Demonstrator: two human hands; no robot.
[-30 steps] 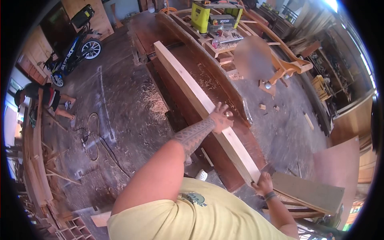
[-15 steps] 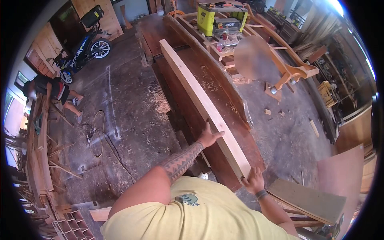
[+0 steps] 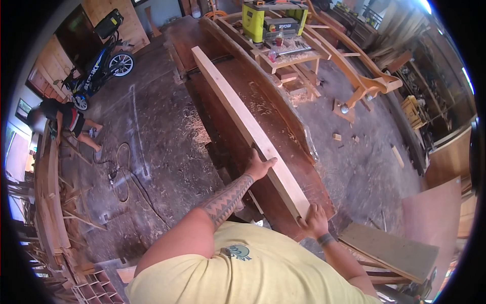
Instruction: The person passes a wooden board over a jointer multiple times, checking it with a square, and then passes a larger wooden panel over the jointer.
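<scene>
I'm watching one half-open left hand (image 3: 260,164) cupping the side of one long, pale, squared wooden beam (image 3: 253,131), one curled right hand (image 3: 316,222) gripping its near end.

On your far left you have a blue-and-black motorbike (image 3: 92,78), and nearer on that side a person in dark clothes (image 3: 68,116) leans over long planks (image 3: 50,192). A cable (image 3: 147,193) trails across the floor (image 3: 162,126) to your left. Far ahead of you, a green RYOBI machine (image 3: 276,23) sits on a wooden table (image 3: 298,59), with a curved wooden frame (image 3: 372,83) to its right. Near right, you have a flat board (image 3: 387,251) and a pinkish sheet (image 3: 430,218)
</scene>
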